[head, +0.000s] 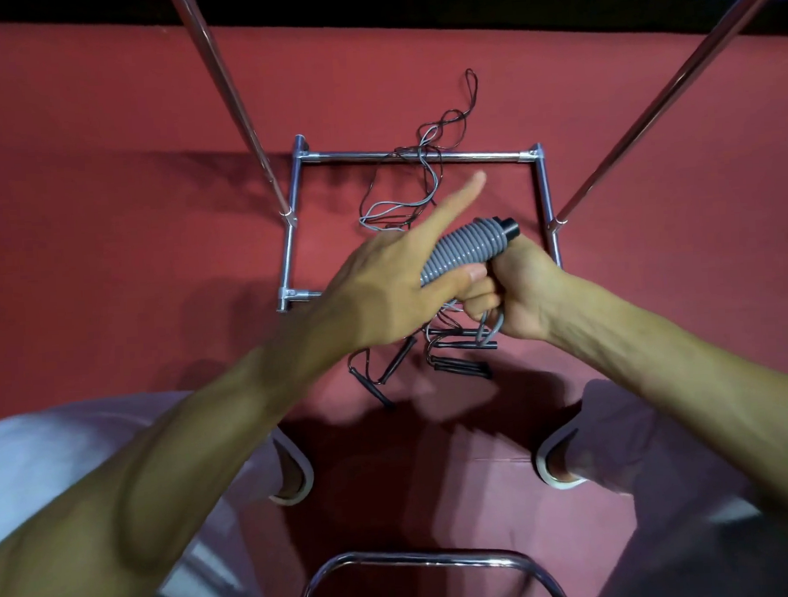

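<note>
Head view: right grip (515,292) is closed tight round the lower end of a gray coiled cord bundle (458,251), fingers curled under it. The bundle tilts up and away, and its black end cap (509,229) pokes out above the thumb. Loose gray cord loops (489,332) hang out below the fist. Left grip (382,285) is wide: fingers straight, the forefinger stretched toward the far edge of the floor, the thumb lying against the near side of the bundle. The bundle is in the air, off the red floor (128,221), above the near right part of a chrome tube frame (416,156) that lies mid-floor. Tangled thin cords (405,197), gray and black, lie inside the frame and across its far bar. Black handles (459,365) with cords lie on the floor near the frame's near side, under the hands. Two slanted chrome poles (231,101) rise from the frame's left and right sides. A curved chrome rail (424,559) sits at the near edge, between the person's knees; the feet rest on the floor.
</note>
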`<act>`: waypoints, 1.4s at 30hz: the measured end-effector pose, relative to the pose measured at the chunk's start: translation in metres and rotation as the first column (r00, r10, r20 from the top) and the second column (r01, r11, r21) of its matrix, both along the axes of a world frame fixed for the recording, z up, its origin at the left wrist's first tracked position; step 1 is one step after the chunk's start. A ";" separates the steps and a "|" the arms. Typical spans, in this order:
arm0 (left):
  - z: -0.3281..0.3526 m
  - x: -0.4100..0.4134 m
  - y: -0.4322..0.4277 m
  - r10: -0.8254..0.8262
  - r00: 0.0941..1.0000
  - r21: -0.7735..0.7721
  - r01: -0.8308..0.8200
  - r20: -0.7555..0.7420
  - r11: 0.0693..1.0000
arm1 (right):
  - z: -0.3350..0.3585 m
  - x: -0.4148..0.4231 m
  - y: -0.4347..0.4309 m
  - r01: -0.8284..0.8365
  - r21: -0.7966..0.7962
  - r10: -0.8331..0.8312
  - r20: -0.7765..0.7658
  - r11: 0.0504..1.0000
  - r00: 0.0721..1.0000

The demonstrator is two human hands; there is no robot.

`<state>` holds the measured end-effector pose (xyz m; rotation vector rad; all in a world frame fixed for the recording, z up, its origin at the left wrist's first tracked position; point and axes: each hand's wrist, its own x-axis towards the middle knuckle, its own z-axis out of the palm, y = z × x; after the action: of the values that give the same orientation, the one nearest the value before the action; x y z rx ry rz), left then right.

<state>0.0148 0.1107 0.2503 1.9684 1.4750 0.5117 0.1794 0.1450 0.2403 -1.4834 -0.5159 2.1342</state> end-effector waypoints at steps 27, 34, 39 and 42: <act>0.010 0.013 0.016 0.718 0.189 -0.742 0.226 0.669 0.632 | 0.027 -0.001 -0.008 -0.072 0.728 -0.035 0.132 0.681 0.991; 0.005 0.019 0.022 0.722 0.196 -0.742 0.043 0.663 0.669 | 0.027 -0.005 -0.005 -0.106 0.736 0.023 0.122 0.669 0.992; 0.008 0.026 0.023 0.730 0.270 -0.739 -0.090 0.628 0.668 | 0.023 -0.014 -0.015 -0.143 0.784 -0.072 0.232 0.604 0.970; 0.008 0.027 0.027 0.780 0.259 -0.776 -0.143 0.569 0.614 | 0.019 -0.020 -0.021 -0.166 0.797 -0.082 0.259 0.581 0.962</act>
<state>0.0414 0.1374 0.2582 0.3896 1.2141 1.0231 0.1594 0.1243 0.2591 -1.1715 -1.4276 1.3359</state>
